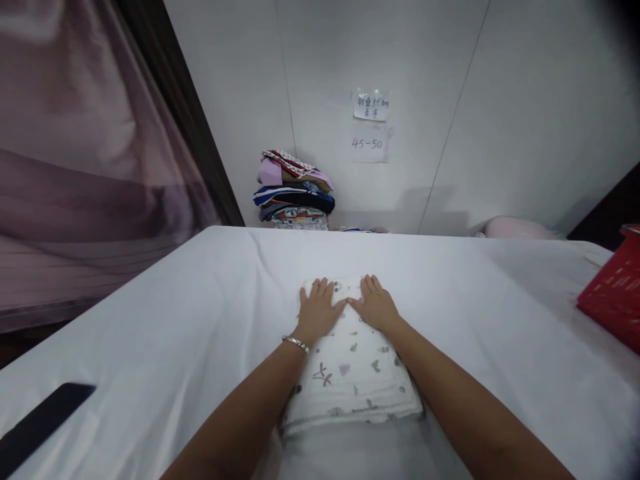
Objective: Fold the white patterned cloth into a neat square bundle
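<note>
Both hands, left [318,308] and right [376,305], press flat, grip open, on the folded printed cloth [353,373]; sliding could rumple its layers.

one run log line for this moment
left hand: flat on folded patterned cloth | right hand: flat on it | thumbs touching | white table

Textile folding station, likely a workroom: counter [200,320] draped in white sheet, stacked folded fabrics [294,192] against plain panelled wall, handwritten paper labels [371,127] taped above, red basket [614,293] nearby.
</note>
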Tool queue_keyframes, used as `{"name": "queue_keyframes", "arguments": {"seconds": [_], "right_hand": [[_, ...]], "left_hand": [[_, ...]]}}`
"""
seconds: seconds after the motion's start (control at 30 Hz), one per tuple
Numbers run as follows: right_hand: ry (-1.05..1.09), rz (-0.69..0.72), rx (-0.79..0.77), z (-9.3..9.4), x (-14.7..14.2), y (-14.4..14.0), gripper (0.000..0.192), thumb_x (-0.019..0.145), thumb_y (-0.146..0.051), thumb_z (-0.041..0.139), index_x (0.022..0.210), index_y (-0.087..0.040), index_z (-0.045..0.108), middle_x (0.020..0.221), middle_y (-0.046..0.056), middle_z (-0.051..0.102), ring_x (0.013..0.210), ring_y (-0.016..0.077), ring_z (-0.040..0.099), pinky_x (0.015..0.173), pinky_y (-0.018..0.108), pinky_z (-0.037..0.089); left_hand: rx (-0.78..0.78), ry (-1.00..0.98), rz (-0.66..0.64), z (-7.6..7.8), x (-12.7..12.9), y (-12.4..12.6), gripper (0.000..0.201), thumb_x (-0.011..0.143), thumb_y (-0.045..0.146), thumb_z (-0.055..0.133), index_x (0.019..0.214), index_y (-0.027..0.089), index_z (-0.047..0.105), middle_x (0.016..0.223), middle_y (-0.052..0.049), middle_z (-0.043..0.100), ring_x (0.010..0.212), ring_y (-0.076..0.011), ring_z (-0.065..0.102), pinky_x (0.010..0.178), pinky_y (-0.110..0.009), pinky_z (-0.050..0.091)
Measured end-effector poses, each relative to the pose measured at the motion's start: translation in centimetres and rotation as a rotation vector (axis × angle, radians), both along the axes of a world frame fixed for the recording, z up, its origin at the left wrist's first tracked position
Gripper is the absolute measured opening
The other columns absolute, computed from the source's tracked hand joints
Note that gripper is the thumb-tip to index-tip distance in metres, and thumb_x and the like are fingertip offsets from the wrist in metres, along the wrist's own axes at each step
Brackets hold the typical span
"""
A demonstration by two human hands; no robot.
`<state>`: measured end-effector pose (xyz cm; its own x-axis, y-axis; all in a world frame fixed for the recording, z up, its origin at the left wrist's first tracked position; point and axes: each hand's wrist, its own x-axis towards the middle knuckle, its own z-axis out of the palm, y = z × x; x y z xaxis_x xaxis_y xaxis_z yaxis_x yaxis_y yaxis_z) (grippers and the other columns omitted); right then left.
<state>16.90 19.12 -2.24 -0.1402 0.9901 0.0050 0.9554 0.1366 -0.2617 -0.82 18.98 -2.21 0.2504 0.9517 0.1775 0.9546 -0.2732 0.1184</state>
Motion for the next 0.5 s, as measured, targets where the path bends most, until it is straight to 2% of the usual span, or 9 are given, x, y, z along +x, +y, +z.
{"name": "queue_keyframes", "arguments": {"seconds": [0.27, 0.4, 0.5], "right_hand": [[0.005, 0.005, 0.002, 0.3, 0.1, 0.1, 0.080, 0.086, -0.064, 0.022, 0.142, -0.006, 0.023, 0.151, 0.014, 0.014, 0.139, 0.0258, 0.004, 0.106, 0.043, 0.021], [0.012, 0.006, -0.073, 2.2, -0.1, -0.6, 0.076, 0.087, -0.062, 0.022, 0.141, -0.008, 0.025, 0.151, 0.014, 0.014, 0.139, 0.0268, 0.005, 0.107, 0.045, 0.017], [-0.007, 0.024, -0.068, 3.2, -0.4, -3.3, 0.071, 0.088, -0.058, 0.027, 0.141, -0.011, 0.027, 0.151, 0.014, 0.015, 0.139, 0.0269, 0.007, 0.108, 0.049, 0.011]], "left_hand": [[0.004, -0.028, -0.005, 0.1, 0.1, 0.0, 0.061, 0.088, 0.058, 0.025, 0.137, 0.023, 0.036, 0.147, -0.009, 0.029, 0.136, -0.0281, 0.019, 0.107, -0.056, 0.014], [-0.072, -0.036, -0.014, 1.5, 0.1, 0.0, 0.061, 0.087, 0.057, 0.028, 0.136, 0.021, 0.036, 0.147, -0.009, 0.027, 0.137, -0.0277, 0.018, 0.107, -0.055, 0.015], [-0.143, -0.049, -0.011, 2.9, -0.1, -1.5, 0.062, 0.087, 0.057, 0.032, 0.136, 0.020, 0.037, 0.149, -0.010, 0.023, 0.137, -0.0279, 0.017, 0.106, -0.055, 0.016]]}}
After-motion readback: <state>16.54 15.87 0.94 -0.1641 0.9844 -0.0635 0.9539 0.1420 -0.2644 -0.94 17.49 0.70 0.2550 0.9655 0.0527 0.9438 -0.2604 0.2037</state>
